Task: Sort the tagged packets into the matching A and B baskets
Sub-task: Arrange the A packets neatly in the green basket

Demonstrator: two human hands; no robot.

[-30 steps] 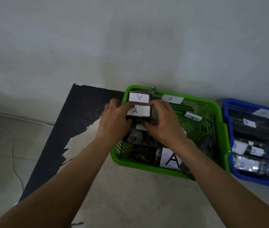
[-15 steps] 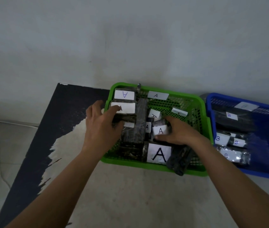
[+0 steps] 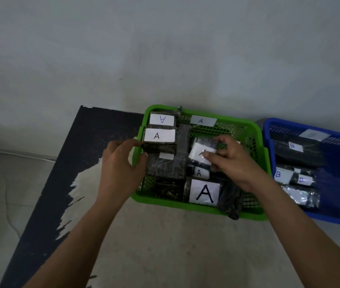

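A green basket [image 3: 196, 208] marked A holds several dark packets with white A tags. My left hand [image 3: 121, 169] rests at the basket's left wall, thumb and fingers pinching the near end of a packet with an A tag [image 3: 159, 140]. Inside the basket, my right hand [image 3: 230, 163] grips a small packet with a white A tag [image 3: 201, 153], lifted slightly above the others. A large A label [image 3: 205, 192] lies at the front. The blue basket [image 3: 331, 217] on the right holds dark packets with B tags [image 3: 293, 176].
Both baskets stand on a table with a black, worn top [image 3: 65, 173], pushed against a pale wall [image 3: 165, 48]. One dark packet [image 3: 230, 199] hangs over the green basket's front rim. Grey floor shows at the left.
My right hand has taken hold of a small A-tagged packet and raised it in the green basket. My left hand stays at the A packet on the left side.
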